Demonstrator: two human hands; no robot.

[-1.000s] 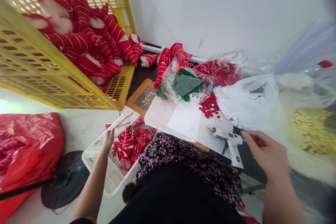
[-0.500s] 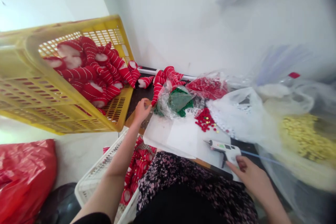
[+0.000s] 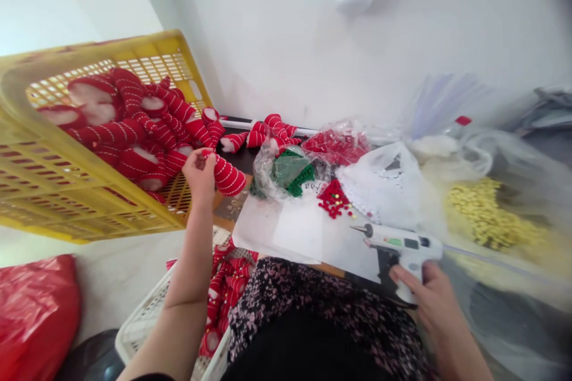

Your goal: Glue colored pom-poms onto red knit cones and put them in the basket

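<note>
Spatial relation of the two held objects. The left hand [image 3: 199,169] pinches a red striped cone [image 3: 230,177] near its narrow end, beside the yellow crate [image 3: 89,208]. The cone's long axis slants from these fingers rightward and toward the wearer, the broad end facing the white sheets [image 3: 298,227] on the table [image 3: 241,162]. The right hand [image 3: 431,294] is closed around the handle of the white glue gun [image 3: 400,243], whose nozzle points left, toward the cone's side. Cone and gun lie well apart, with the sheets and red pompoms [image 3: 334,197] between; the left hand is much the nearer to the cone.
</note>
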